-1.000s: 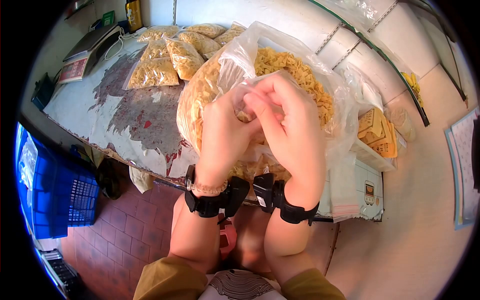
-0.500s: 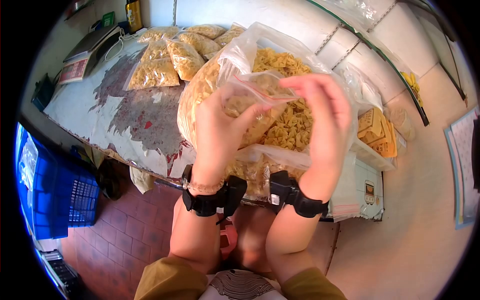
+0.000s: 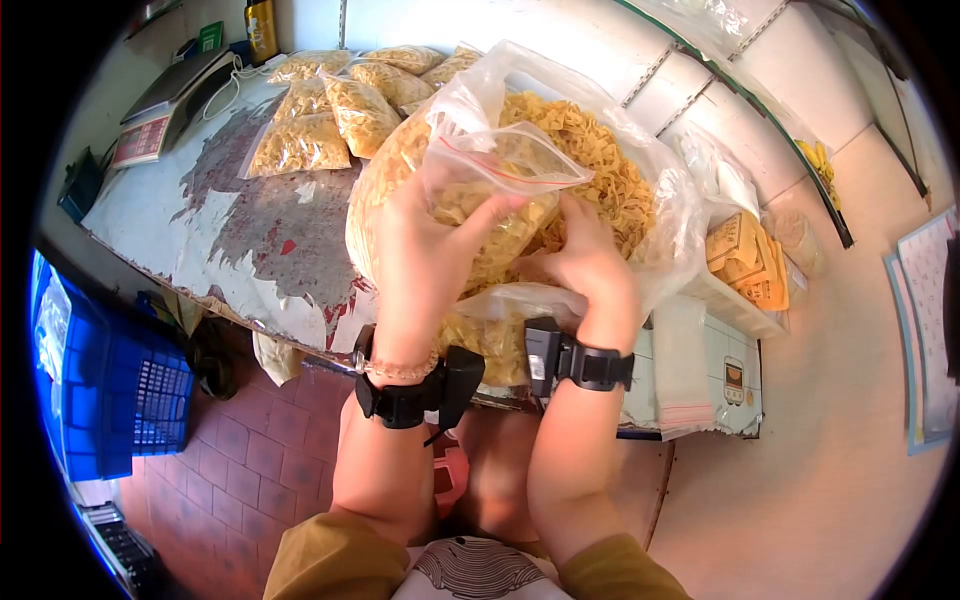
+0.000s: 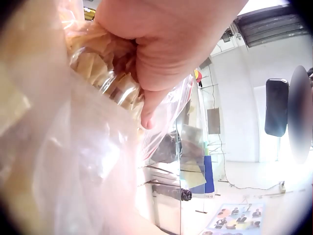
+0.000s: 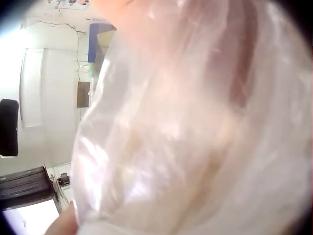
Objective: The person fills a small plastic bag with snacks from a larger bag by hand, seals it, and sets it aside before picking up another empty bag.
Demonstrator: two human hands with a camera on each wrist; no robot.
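Note:
My left hand (image 3: 425, 245) grips a clear zip bag (image 3: 530, 178) with a red seal line, thumb on its near face. Yellowish dried flat pieces like pasta or chips lie inside it, and its mouth gapes. The zip bag stands over a large clear plastic bag (image 3: 375, 215) full of the same yellowish pieces (image 3: 605, 150). My right hand (image 3: 598, 268) reaches into the large bag, thumb and fingers spread beside the zip bag's right side. In the right wrist view, the large bag's film (image 5: 161, 147) covers most of that hand.
Several filled zip bags (image 3: 300, 145) lie at the back left of the worn table (image 3: 150, 215). Flat unused bags (image 3: 683, 370) hang at the front right edge, beside a white tray with yellow packets (image 3: 745, 260). A blue crate (image 3: 95, 380) stands on the left floor.
The hands have parted from the zip bag's mouth, which now gapes open. My right hand has gone down beside the bag into the large bag, while the left keeps its hold.

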